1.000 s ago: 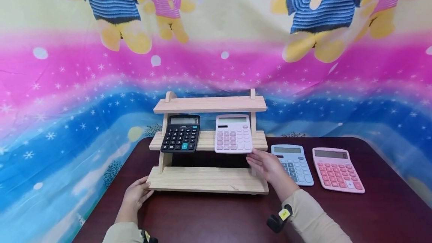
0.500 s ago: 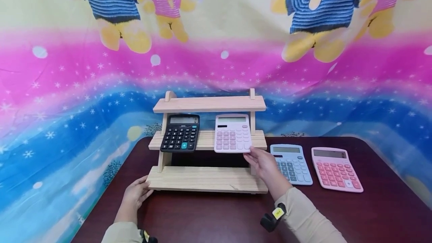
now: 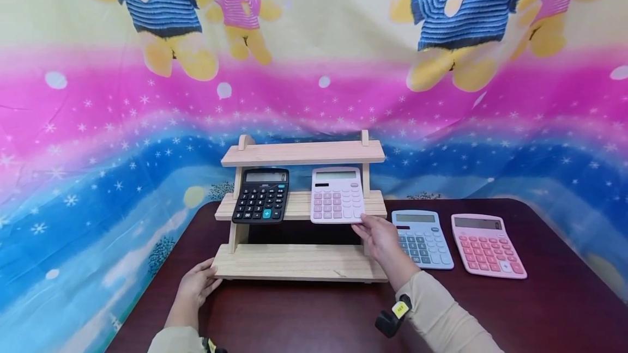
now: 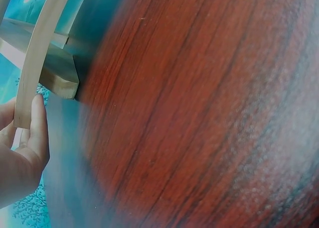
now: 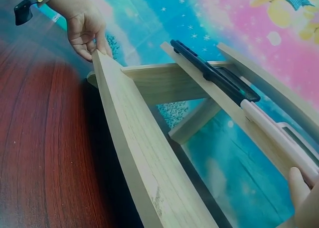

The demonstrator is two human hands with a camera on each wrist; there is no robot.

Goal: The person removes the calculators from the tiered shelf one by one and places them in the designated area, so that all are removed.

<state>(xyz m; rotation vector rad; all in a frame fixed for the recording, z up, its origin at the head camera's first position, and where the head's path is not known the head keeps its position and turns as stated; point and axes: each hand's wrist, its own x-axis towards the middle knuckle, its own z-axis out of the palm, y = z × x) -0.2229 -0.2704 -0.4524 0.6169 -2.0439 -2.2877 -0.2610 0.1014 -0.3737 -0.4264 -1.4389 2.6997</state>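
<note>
A three-tier wooden display shelf (image 3: 299,262) stands on the dark table. My left hand (image 3: 195,286) grips the left end of its bottom board, with the board between thumb and fingers in the left wrist view (image 4: 30,153). On the middle tier a pale pink calculator (image 3: 337,192) leans back at the right, and a black calculator (image 3: 262,195) leans at the left. My right hand (image 3: 382,238) pinches the pale pink calculator's lower right corner. In the right wrist view only part of that hand (image 5: 304,198) shows at the edge, beside the calculator's end.
Right of the shelf, a light blue calculator (image 3: 423,238) lies on the dark reddish table (image 3: 294,315), partly behind my right forearm. A brighter pink calculator (image 3: 489,245) lies farther right. A printed bear backdrop (image 3: 314,108) hangs behind the table.
My right hand has shifted slightly left at the pale pink calculator's lower corner. My left hand stays on the bottom board. The head view has moved a little.
</note>
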